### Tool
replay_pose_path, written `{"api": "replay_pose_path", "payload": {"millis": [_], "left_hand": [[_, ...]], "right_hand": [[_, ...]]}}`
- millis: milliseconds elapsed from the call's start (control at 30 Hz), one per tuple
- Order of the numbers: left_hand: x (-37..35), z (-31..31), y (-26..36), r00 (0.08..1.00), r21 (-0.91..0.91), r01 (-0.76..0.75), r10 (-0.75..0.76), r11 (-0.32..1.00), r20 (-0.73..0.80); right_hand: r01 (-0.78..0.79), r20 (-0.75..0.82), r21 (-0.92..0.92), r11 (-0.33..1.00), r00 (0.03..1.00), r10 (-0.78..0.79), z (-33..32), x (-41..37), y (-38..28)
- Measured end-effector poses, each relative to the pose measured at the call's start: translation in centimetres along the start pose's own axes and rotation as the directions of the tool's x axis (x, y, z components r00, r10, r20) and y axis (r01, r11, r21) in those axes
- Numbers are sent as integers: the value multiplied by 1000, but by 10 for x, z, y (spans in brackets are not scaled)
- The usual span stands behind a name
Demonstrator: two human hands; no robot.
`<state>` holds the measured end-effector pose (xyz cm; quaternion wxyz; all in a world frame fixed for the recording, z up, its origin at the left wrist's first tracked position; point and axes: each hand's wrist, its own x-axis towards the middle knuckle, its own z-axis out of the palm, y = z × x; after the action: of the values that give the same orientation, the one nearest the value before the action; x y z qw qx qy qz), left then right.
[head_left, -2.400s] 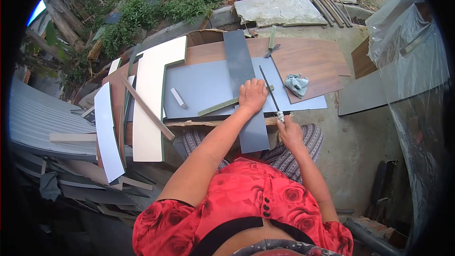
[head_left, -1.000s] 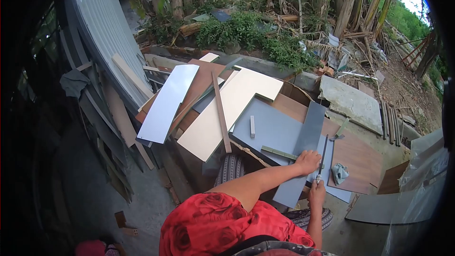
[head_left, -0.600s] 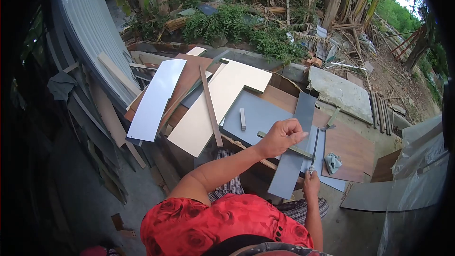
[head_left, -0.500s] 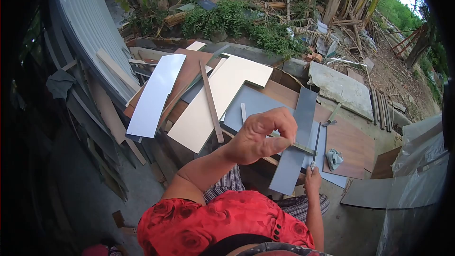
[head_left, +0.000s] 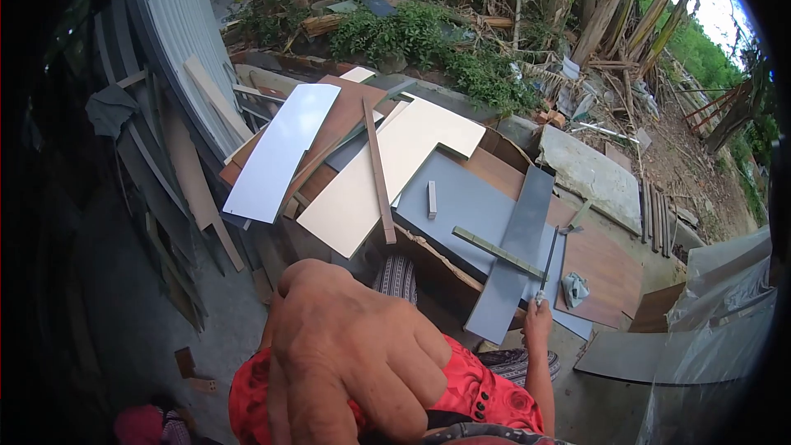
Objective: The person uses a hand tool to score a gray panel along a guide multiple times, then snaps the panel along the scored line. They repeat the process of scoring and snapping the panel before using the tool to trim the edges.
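Note:
My left hand [head_left: 354, 346] is raised close to the camera, its back towards me. Its fingers are curled, and whatever they may hold is hidden. Lower right, my right hand [head_left: 538, 313] is closed round the whitish handle of a long, thin, dark blade-like tool [head_left: 550, 259], which points away from me. Beside the tool, a narrow greenish strip [head_left: 498, 252] lies across a long grey board [head_left: 515, 255]. A small pale block [head_left: 432, 199] rests on a wider blue-grey panel [head_left: 461, 189].
A cream notched panel [head_left: 404, 161], a white panel [head_left: 284, 152] and a brown strip [head_left: 379, 173] lie on the left of the pile. A crumpled grey cloth [head_left: 574, 289] sits on a wood-grain board [head_left: 606, 268]. Plastic sheeting [head_left: 725, 280] hangs at right.
My left hand has come from above the boards back towards the camera, uncovering the greenish strip and pale block. My right hand still grips the tool. The view has shifted slightly.

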<state>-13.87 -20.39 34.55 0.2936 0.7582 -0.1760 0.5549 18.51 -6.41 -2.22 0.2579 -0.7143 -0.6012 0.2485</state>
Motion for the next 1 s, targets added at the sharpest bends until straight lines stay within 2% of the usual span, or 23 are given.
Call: {"api": "replay_pose_path", "payload": {"millis": [33,100,133,200,233,300,333,367,400,433,467,500,533,600,667,700,767,833,867,900,933,1000], "left_hand": [[-3,1,-2,1000,9,-2,2,1000,2],[-15,0,-7,983,-144,-169,177,975,45],[-21,-2,-2,984,-125,-168,175,978,46],[-32,-12,12,992,-322,46,-5,946,127],[-33,-20,7,992,-306,49,-11,951,126],[-33,-36,-14,985,-511,158,-100,845,138],[-45,-33,-21,965,-548,248,-256,799,63],[-65,-35,-35,926,-536,346,-373,770,61],[-79,-33,-48,816,-597,516,-565,614,123],[-92,-29,-58,729,-510,620,-679,596,92],[-104,-20,-64,584,-500,718,-810,484,55],[-115,-9,-72,521,-467,740,-851,484,-56],[-135,-3,-81,509,-450,746,-856,491,-89],[-172,0,-84,304,-173,929,-942,326,-145],[-171,0,-54,129,151,982,-985,112,-110],[-178,1,-38,104,320,945,-991,70,-88],[-181,-3,0,-106,498,864,-994,-79,27],[-189,3,35,-191,648,758,-975,-75,110],[-188,7,49,-286,612,781,-943,-128,169],[-197,14,61,-300,567,814,-929,-129,218],[-195,20,70,-343,479,864,-876,-153,340],[-199,29,80,-555,435,822,-686,-367,470]], "right_hand": [[9,1,1,1000,1000,-9,-1,0,-1],[-10,10,24,1000,1000,9,-1,-1,-3],[6,20,24,1000,1000,-7,1,-1,-1],[3,9,14,1000,1000,-3,3,3,7],[17,19,16,1000,1000,-17,5,6,16],[140,-48,6,990,989,-140,13,12,35],[199,-83,0,980,977,-198,17,14,37],[178,-70,31,984,982,-175,11,7,23],[189,-66,38,981,980,-186,7,3,14],[157,-52,26,987,986,-156,2,0,6],[129,-35,15,992,991,-129,-4,-6,-5],[34,29,29,999,999,-35,-17,-17,-33],[62,55,38,997,996,-64,-11,-12,-29],[156,-26,-21,988,987,-156,-2,-4,-4],[181,-20,-32,983,983,-182,-1,-4,-1],[182,-47,-46,982,982,-184,-1,-3,1],[209,-48,-47,977,976,-211,3,4,14],[232,-73,-67,970,969,-237,7,5,18],[236,-69,-58,970,968,-239,5,4,17],[216,-58,-59,975,974,-219,3,3,13],[196,-47,-61,979,979,-199,3,2,11],[212,-53,-74,974,975,-216,5,4,14]]}}
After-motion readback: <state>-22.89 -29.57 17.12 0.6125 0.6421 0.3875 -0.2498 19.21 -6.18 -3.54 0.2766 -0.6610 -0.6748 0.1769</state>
